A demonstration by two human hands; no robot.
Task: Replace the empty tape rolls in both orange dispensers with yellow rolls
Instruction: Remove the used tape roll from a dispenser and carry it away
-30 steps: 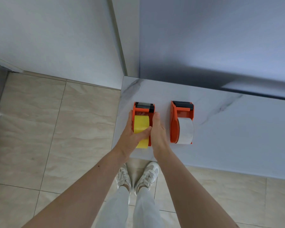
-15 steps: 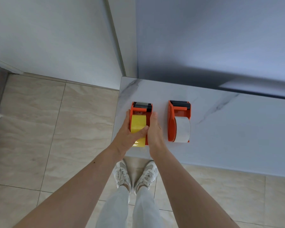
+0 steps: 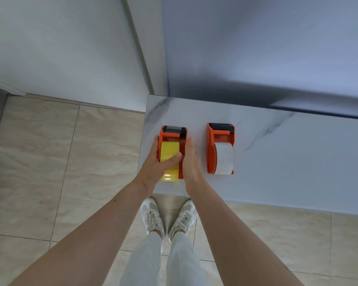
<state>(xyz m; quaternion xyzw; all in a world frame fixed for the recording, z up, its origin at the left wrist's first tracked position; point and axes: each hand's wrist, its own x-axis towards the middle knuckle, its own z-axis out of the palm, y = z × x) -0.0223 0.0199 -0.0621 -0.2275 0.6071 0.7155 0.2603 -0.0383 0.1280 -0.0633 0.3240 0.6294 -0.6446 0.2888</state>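
Two orange dispensers stand side by side near the left end of a white marble counter (image 3: 277,162). The left dispenser (image 3: 173,139) holds a yellow roll (image 3: 169,152). My left hand (image 3: 155,164) wraps its left side, with the thumb pressed across the yellow roll. My right hand (image 3: 190,162) lies flat against the dispenser's right side, fingers straight. The right dispenser (image 3: 220,149) holds a white roll (image 3: 224,158) and nothing touches it.
The counter's left edge and front edge are close to the left dispenser. A grey wall panel (image 3: 256,58) rises behind the counter. Beige floor tiles (image 3: 70,162) and my white shoes (image 3: 167,217) show below.
Both hands stay on the left dispenser with the yellow roll in it. The view has shifted slightly; the grip looks the same.
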